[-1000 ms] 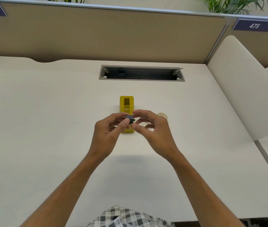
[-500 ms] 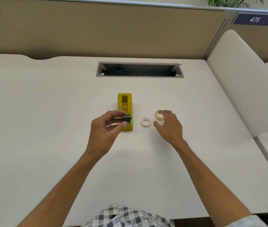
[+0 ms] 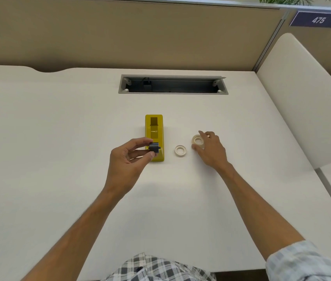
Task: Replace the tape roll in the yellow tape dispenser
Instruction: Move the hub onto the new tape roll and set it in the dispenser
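Note:
The yellow tape dispenser stands in the middle of the white desk, its cradle bare. My left hand pinches the small dark grey spindle just in front of the dispenser's near end. A flat white ring, an empty core, lies on the desk right of the dispenser. Further right sits a fuller cream tape roll. My right hand has its thumb and fingers around that roll, which looks slightly tilted on the desk.
A grey cable tray opening is cut into the desk behind the dispenser. A beige partition closes the back, and a cream divider panel stands at the right.
My hands separated: the left kept the spindle by the dispenser, while the right swung right to the cream roll and closed around it. The empty core now lies uncovered on the desk.

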`<state>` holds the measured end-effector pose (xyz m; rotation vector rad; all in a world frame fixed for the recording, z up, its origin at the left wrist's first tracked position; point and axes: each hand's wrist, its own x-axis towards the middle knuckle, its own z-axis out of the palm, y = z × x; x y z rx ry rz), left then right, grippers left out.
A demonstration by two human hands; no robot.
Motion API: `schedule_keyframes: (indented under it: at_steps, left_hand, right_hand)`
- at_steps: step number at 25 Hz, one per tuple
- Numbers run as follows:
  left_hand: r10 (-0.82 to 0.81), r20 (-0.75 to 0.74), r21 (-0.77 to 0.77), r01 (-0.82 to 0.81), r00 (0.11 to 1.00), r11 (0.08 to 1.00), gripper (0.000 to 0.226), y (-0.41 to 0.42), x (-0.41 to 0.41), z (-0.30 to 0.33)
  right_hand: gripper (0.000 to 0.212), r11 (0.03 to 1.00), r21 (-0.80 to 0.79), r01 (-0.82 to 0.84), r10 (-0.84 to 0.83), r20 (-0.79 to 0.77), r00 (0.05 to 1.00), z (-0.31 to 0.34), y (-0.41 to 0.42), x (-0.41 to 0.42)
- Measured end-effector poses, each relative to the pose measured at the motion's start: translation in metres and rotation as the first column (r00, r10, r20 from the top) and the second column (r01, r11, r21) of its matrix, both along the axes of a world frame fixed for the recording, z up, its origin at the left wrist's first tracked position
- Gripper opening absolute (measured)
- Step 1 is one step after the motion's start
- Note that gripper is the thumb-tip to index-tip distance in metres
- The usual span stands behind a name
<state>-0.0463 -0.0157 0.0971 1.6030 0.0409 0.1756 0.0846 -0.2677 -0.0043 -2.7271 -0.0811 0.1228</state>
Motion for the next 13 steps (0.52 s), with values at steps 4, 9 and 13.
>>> schedule_keyframes:
  at_steps: [4,9,13]
  left_hand:
    - [0.006,0.007,0.007,-0.006,1.000,1.000,0.025,0.000,0.002,0.001]
    - [0.005,0.014,-0.015,-0.005,1.000,1.000,0.022,-0.003,0.002,0.005]
    - [0.022,0.008,0.013,-0.022,1.000,1.000,0.024,-0.004,0.001,0.006]
  right_hand:
    - [0.049,0.986,0.159,0.039,-0.043,0.020,0.999,0.008,0.005,-0.002]
    - [0.040,0.780,0.619,0.085,-0.154,0.059,0.986,0.034,0.021,-0.032]
    - [0.032,0.557,0.828,0.070,-0.076,-0.033,0.997,0.063,0.030,-0.058]
